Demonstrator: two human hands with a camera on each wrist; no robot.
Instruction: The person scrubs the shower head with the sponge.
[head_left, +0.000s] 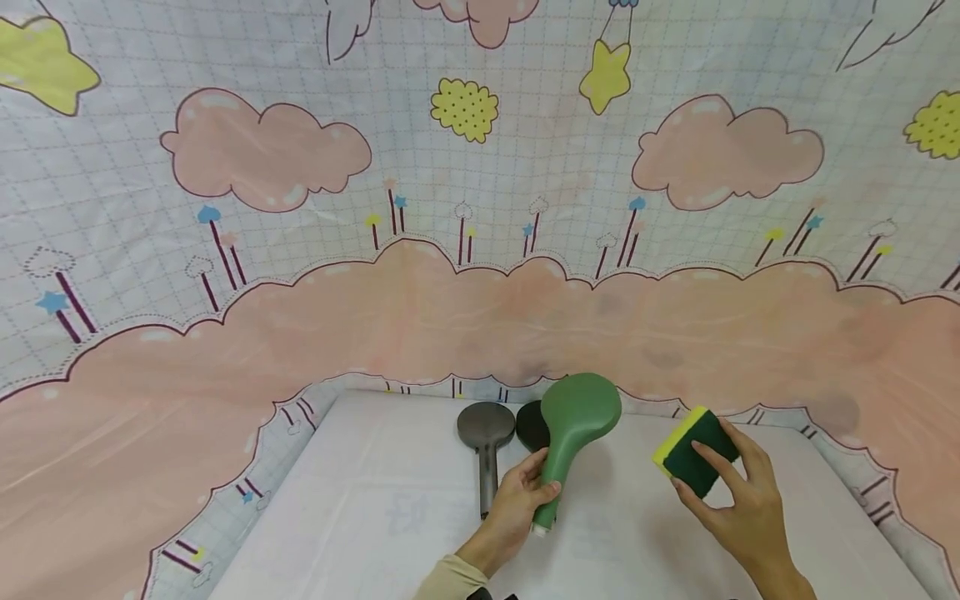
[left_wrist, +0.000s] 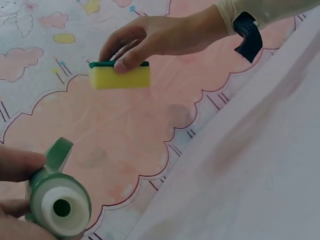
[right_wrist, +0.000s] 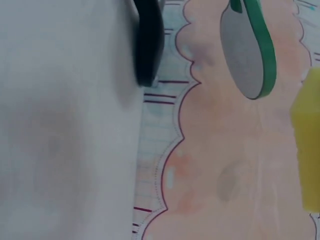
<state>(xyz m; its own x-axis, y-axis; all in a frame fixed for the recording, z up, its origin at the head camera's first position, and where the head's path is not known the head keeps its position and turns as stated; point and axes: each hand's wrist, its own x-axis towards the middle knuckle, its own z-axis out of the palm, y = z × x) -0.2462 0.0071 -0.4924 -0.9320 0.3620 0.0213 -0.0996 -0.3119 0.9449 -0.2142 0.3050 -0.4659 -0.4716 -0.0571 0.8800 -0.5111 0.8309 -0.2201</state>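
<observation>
A green shower head (head_left: 582,408) is held up by its handle in my left hand (head_left: 513,508). In the left wrist view, the white threaded end (left_wrist: 64,210) of its handle shows an open hole. Its grey face (right_wrist: 245,52) appears in the right wrist view. My right hand (head_left: 750,512) pinches a yellow sponge (head_left: 703,454) with a dark green scouring side between thumb and fingers. The sponge is tilted and raised, apart from the shower head. In the right wrist view only part of the yellow side shows, and my right hand is out of sight.
A dark grey shower head (head_left: 487,427) lies on the white table (head_left: 360,500), left of the green one. Behind my left hand lies a black shower head (head_left: 533,427), partly hidden. A patterned cloth (head_left: 495,325) with clouds and stars hangs behind the table.
</observation>
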